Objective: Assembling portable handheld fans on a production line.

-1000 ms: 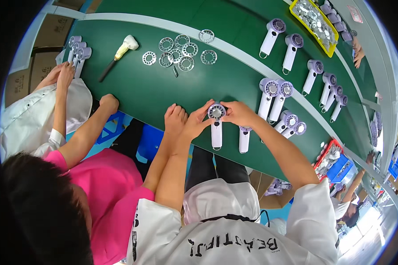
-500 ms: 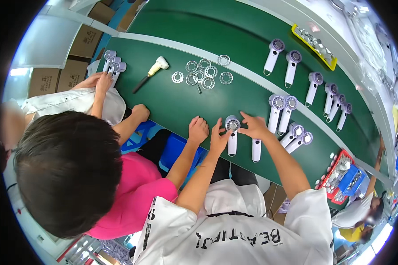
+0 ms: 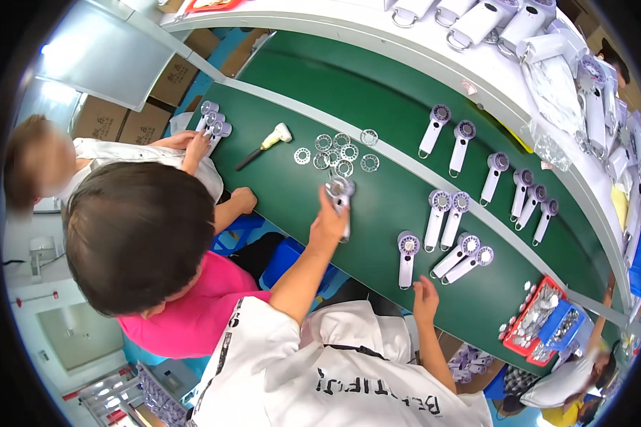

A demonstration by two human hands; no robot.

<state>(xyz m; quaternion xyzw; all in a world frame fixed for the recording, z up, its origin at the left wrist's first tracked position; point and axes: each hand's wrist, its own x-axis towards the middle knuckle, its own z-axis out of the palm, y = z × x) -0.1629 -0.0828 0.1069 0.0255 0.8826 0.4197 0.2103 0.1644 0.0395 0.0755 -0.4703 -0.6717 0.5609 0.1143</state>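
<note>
A white and lavender handheld fan is in my left hand, whose fingers are closed around it over the green bench; the fan looks a little blurred. My right hand is off the bench's near edge, holding nothing, its fingers loosely bent and apart. Just beyond it lies another handheld fan with a silvery disc in its head. Two fans lie side by side farther out, and two more with white centres lie to the right. Several clear ring-shaped covers are spread beyond my left hand.
A mallet with a black grip lies at the left. Several fans lie beyond a pale divider rail. Red and blue bins of small parts stand at right. A pink-sleeved co-worker sits close on my left; another person holds fans beyond.
My left hand has carried the fan left toward the ring covers. My right hand has let go of it and drawn back toward the near edge. The view has shifted.
</note>
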